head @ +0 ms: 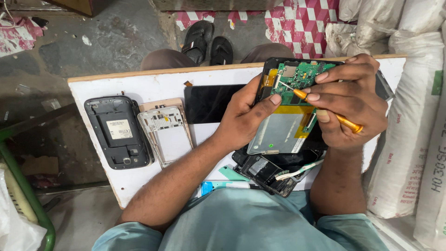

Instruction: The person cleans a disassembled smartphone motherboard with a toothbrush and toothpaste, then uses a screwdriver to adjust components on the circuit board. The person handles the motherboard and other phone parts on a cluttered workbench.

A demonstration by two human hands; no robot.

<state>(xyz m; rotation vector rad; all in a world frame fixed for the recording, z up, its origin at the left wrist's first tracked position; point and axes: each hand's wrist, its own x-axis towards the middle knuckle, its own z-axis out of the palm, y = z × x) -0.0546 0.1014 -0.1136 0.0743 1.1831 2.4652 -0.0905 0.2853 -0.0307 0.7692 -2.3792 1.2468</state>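
An opened tablet [284, 125] shows a green circuit board [304, 76] and a silver battery taped in yellow. My left hand [244, 116] grips its left edge, thumb resting near the board. My right hand [353, 100] holds a thin orange-handled screwdriver [346, 122], its metal tip touching the circuit board. Both rest over a white board [153, 83] lying across my lap.
A black phone shell [118, 132] and a pale phone frame [166, 135] lie at the left, a dark screen panel [206, 103] beside them. More black phone parts [267, 172] and a blue tool [218, 186] sit below the tablet. White sacks [413, 121] stand right; sandals [206, 42] lie beyond.
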